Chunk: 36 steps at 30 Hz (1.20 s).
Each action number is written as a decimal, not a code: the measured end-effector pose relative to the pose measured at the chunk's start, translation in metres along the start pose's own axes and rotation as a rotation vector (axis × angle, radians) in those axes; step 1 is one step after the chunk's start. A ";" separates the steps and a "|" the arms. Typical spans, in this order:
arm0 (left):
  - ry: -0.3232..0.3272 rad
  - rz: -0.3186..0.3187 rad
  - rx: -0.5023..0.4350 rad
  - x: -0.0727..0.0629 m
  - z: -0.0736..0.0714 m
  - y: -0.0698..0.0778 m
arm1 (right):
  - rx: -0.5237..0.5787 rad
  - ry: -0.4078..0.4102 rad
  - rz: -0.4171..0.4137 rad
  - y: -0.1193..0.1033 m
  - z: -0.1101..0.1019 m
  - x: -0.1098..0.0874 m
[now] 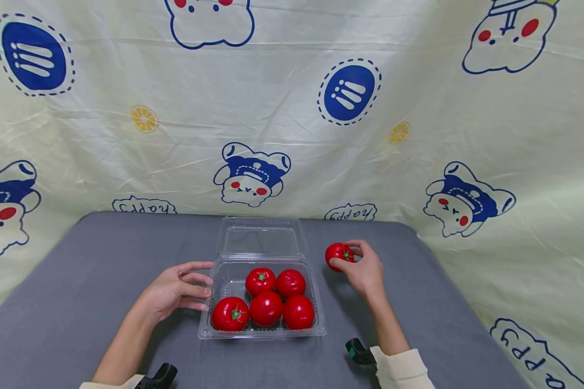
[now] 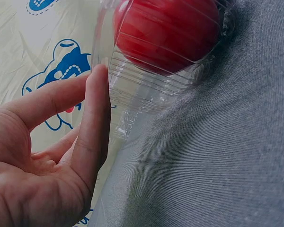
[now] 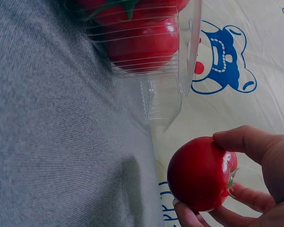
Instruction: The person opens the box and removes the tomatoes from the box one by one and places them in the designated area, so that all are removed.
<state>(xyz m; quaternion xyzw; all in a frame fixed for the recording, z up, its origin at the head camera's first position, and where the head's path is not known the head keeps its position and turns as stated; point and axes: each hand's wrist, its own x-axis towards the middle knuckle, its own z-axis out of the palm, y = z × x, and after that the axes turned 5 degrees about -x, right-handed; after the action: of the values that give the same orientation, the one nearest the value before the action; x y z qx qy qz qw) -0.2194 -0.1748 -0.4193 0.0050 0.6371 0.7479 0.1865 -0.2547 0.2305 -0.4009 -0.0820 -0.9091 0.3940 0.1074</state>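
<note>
Cream sleeve cuffs (image 1: 404,373) and black wrist mounts (image 1: 158,376) occupy the bottom of the frame, nearest the camera. Grey surface (image 1: 102,265), finely textured, spreads across the lower half, its far corners rounded. Behind it a creased pale curtain (image 1: 282,102) fills the upper frame, printed with blue ovals, capped bears and orange slices. At lower centre a clear container (image 1: 203,332) stands, lid (image 1: 261,237) raised open, holding five tomatoes (image 1: 266,309). Left hand (image 1: 172,292): fingers spread, tips at the container's left side. Right hand (image 1: 365,270), right of centre: thumb and fingers pinch a sixth tomato (image 1: 336,254) above the surface.
</note>
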 end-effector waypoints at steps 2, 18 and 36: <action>0.000 -0.003 0.000 0.000 0.000 0.000 | -0.010 -0.006 0.000 0.001 0.000 -0.001; 0.009 0.005 0.015 -0.002 0.001 0.002 | -0.087 -0.036 0.002 0.004 0.007 0.001; 0.016 0.005 0.018 -0.002 0.003 0.003 | -0.124 -0.117 0.008 0.006 0.009 0.000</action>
<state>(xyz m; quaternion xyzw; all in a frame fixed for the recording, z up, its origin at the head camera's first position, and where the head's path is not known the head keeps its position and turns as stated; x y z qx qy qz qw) -0.2174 -0.1735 -0.4153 0.0024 0.6451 0.7428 0.1793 -0.2563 0.2281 -0.4108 -0.0690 -0.9361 0.3416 0.0473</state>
